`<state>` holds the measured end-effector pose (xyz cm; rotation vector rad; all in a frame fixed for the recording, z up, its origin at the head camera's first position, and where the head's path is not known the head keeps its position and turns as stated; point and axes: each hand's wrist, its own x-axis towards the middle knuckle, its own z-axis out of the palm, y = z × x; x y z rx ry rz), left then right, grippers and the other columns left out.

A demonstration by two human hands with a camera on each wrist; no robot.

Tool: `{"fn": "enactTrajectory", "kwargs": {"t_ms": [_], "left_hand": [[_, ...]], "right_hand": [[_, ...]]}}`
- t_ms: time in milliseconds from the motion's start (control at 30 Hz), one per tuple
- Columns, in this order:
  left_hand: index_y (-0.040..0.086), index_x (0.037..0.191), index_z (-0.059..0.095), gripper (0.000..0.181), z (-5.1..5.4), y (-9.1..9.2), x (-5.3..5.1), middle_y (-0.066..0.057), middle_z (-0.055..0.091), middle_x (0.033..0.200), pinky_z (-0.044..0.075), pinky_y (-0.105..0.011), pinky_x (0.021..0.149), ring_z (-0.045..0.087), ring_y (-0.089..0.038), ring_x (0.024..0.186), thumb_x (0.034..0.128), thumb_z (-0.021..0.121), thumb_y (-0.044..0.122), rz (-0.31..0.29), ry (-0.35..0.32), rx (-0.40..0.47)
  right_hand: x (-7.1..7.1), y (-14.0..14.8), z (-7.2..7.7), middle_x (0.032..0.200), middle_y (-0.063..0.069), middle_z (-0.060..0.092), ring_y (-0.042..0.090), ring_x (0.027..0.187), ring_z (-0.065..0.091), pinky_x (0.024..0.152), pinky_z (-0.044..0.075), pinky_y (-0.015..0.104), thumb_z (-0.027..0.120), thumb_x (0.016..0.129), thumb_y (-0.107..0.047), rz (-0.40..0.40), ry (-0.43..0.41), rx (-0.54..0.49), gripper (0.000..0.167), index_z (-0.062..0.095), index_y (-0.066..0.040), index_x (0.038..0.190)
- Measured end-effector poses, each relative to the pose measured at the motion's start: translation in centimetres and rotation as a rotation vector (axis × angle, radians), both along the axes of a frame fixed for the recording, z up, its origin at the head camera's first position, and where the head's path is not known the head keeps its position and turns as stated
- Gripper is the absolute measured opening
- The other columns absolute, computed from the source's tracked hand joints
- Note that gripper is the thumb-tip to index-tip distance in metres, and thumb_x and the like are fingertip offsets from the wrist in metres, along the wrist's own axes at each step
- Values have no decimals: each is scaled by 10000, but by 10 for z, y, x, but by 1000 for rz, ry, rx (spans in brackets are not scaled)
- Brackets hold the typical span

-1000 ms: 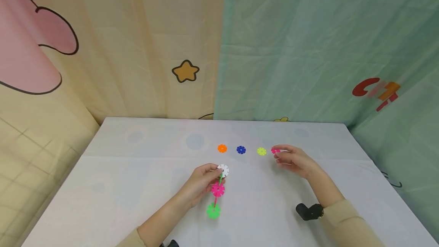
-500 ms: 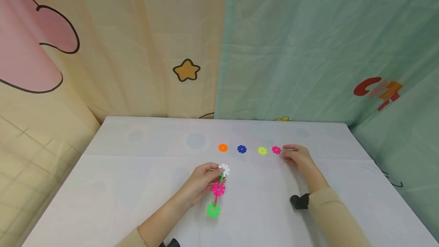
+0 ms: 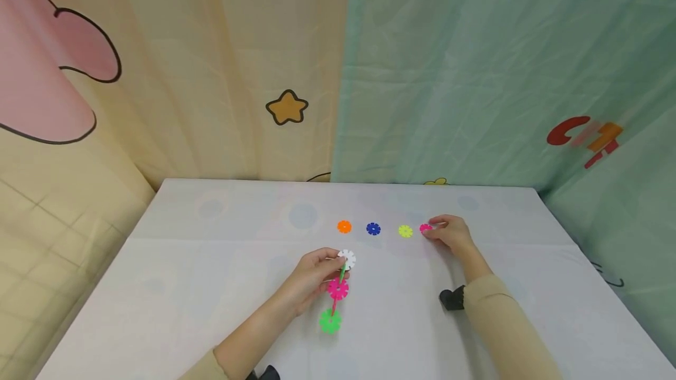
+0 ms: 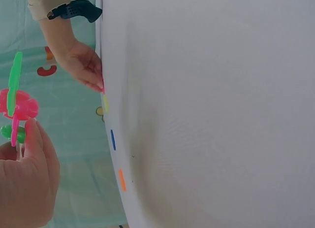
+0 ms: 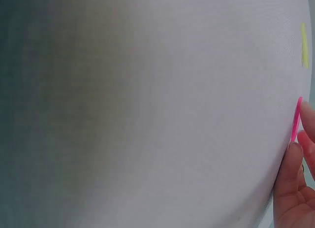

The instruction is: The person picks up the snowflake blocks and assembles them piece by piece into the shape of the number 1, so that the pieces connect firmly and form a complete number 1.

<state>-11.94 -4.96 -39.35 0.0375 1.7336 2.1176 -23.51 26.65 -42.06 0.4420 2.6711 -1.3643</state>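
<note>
In the head view my left hand (image 3: 313, 279) pinches a white notched snowflake building disc (image 3: 347, 259). Below it hangs a chain of interlocked discs: a green disc edge-on (image 3: 342, 273), a pink disc (image 3: 338, 289), another pink one edge-on (image 3: 334, 306), and a green disc (image 3: 330, 321) at the bottom. Farther off, my right hand (image 3: 450, 233) has thumb and fingers at the edge of a loose pink snowflake disc (image 3: 425, 228), partly covered by the fingers. The right wrist view shows that pink disc (image 5: 297, 118) between thumb and fingertips, close to the tabletop.
Left of the loose pink disc, a yellow disc (image 3: 405, 231), a blue disc (image 3: 373, 228) and an orange disc (image 3: 344, 226) lie in a row on the white-covered table (image 3: 211, 286). Printed curtains (image 3: 449, 75) stand behind the table's far edge.
My right hand drew back slightly from the loose pink disc, uncovering it, then came back with its fingers on the disc's edge. My left hand and its chain stay nearly still.
</note>
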Motion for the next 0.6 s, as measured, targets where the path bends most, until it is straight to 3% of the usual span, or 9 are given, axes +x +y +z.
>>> {"fn": "enactTrajectory", "kwargs": {"t_ms": [200, 600], "left_hand": [[-63, 1140, 535, 299, 2, 1, 1, -68, 629, 965, 529, -267, 784, 627, -140, 834, 943, 554, 161, -6, 2, 3], [-68, 1135, 530, 288, 3, 2, 1, -82, 626, 974, 531, -272, 783, 630, -158, 846, 946, 545, 147, -6, 3, 19]], "right_hand": [[-1, -3, 5, 808, 74, 508, 140, 646, 480, 568, 434, 236, 744, 774, -83, 23, -18, 20, 370, 576, 65, 1069], [-5, 2, 8, 823, 87, 577, 106, 630, 534, 578, 478, 209, 697, 814, -61, 16, -57, 5, 317, 536, 60, 1059]]}}
